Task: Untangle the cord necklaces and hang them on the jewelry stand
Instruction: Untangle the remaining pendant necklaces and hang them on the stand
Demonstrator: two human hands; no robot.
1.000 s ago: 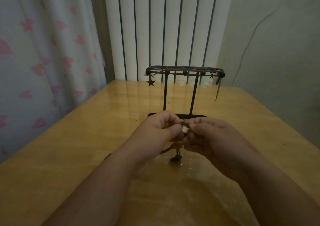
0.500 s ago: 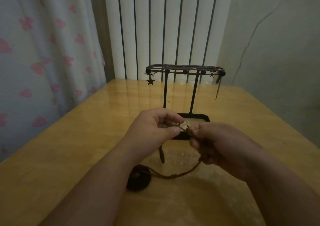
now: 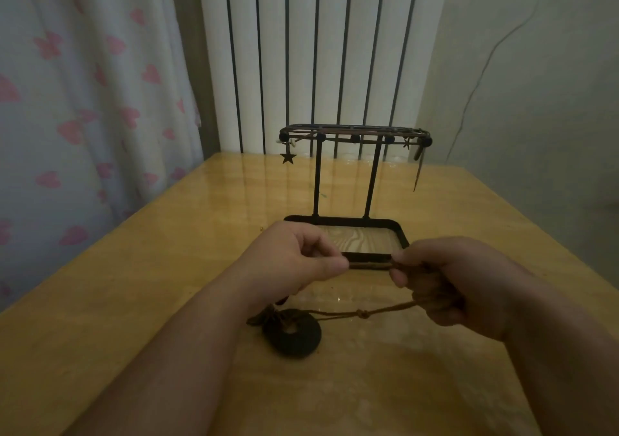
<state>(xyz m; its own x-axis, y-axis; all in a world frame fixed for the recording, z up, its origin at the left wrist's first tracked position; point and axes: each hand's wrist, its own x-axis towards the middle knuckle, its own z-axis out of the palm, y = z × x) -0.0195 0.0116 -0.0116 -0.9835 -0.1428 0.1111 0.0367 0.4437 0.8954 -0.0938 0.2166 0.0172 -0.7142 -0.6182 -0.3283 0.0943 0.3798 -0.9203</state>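
Change: half a second ago the fingertips of the two hands nearly met. They now stand apart, with a short run of cord drawn straight between them. The lower strand, which sagged then, now runs almost straight.
Left grip (image 3: 294, 261): thumb and forefinger pinch the left end of the taut run; the remaining fingers are curled in.
Right grip (image 3: 449, 281): fingers are clenched round the cord, and thumb and forefinger pinch the right end of the taut run. A second strand leaves the underside of the fist.
Cord necklace (image 3: 370, 263): brown and held above the worktop, just in front of the stand's base. Its lower strand carries a knot (image 3: 363, 313) and slopes down and left from the right grip to the pendant.
Pendant (image 3: 293, 335): a dark ring-shaped disc lying flat on the worktop beside the left wrist. A small dark bunch touches its upper left edge; detail is unreadable.
Jewelry stand (image 3: 316, 181): black and upright, beyond both hands. Two posts rise from a rectangular tray base to a top bar.
Hung necklace (image 3: 355, 138): a beaded cord laid along the top bar. A star charm (image 3: 288, 157) hangs at the left end and a slender strip (image 3: 418, 174) at the right end.
Worktop (image 3: 134, 285): glossy yellow wood.
Background: a curtain (image 3: 83, 100) with pink hearts at left and a white radiator (image 3: 318, 50) behind the stand.
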